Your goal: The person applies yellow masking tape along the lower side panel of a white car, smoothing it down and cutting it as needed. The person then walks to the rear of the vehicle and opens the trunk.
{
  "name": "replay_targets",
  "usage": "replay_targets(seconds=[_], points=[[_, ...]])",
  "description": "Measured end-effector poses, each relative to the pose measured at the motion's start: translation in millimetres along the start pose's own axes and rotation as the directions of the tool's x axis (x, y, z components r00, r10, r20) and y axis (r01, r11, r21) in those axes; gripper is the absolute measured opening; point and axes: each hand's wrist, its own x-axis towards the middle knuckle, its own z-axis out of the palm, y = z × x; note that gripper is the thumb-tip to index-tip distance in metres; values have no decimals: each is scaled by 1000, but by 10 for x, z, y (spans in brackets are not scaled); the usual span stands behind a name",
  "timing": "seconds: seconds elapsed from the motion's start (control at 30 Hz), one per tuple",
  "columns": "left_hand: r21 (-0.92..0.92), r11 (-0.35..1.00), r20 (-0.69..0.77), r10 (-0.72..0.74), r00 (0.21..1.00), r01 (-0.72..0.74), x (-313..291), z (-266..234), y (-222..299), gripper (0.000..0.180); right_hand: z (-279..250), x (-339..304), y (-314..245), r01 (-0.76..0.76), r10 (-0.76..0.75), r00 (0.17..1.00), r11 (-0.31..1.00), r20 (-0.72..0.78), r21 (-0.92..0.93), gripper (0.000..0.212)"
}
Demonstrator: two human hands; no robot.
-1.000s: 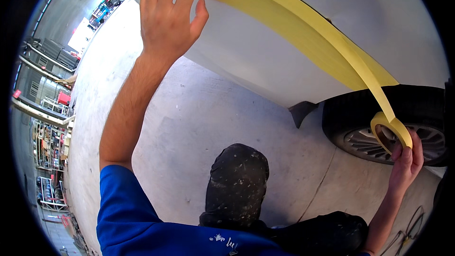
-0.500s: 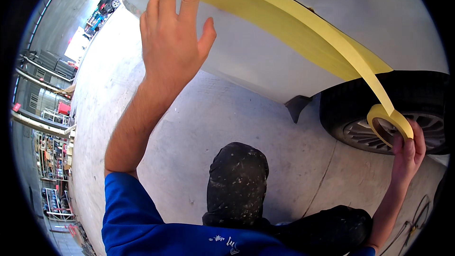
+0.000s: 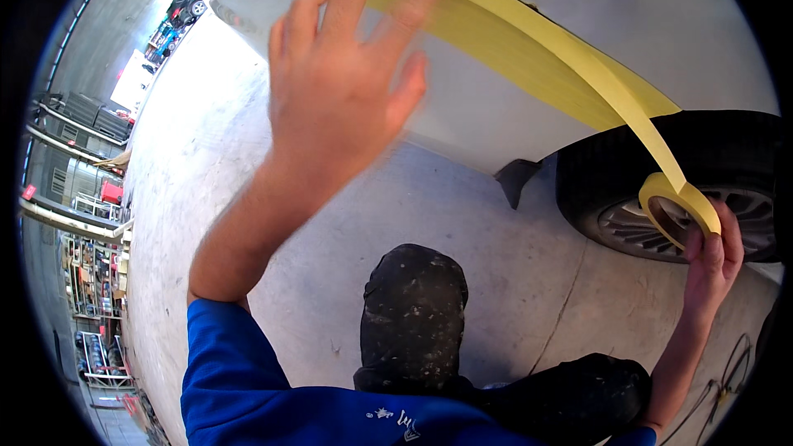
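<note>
Yellow masking tape (image 3: 570, 48) runs along the lower side of a pale grey car body (image 3: 479, 116), then leaves the panel in a taut strip near the wheel. That strip leads down to the roll of masking tape (image 3: 702, 207), which my right hand (image 3: 712, 260) grips at its lower edge in front of the wheel. My left hand (image 3: 339, 74), smeared a little by motion, has its fingers apart and reaches up to the tape. Its index fingertip lies over the tape line; whether it presses there I cannot tell. Below the tape the panel shows a yellow reflection.
The car wheel (image 3: 661, 190) with its dark mud flap (image 3: 518, 180) stands at the right. My knee (image 3: 413, 314) is over the concrete floor (image 3: 322, 297). A cable (image 3: 723, 388) lies at lower right. Loaded shelves (image 3: 91, 277) and a distant vehicle (image 3: 188, 7) are on the left.
My left hand has slid to the right along the tape line, fingers still apart. My right hand and the roll have stayed almost in place, with the strip still stretched.
</note>
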Motion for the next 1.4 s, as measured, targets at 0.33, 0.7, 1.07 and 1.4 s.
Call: replay_targets(seconds=[0.33,0.7,1.07,1.4], points=[[120,970,-424,243,872,-212,40,547,-1120,45,44,-18,23,1,-1,1000,999,-1,45,51],[121,964,-427,267,864,-238,72,605,-800,44,76,3,41,-22,21,1000,999,16,46,49],[125,984,-407,165,898,-124,-51,553,-1178,45,58,-12,30,-4,3,999,1000,33,15,54],[102,934,-373,355,857,-342,87,611,-794,53,66,-34,-38,12,-12,1000,999,5,-41,54]])
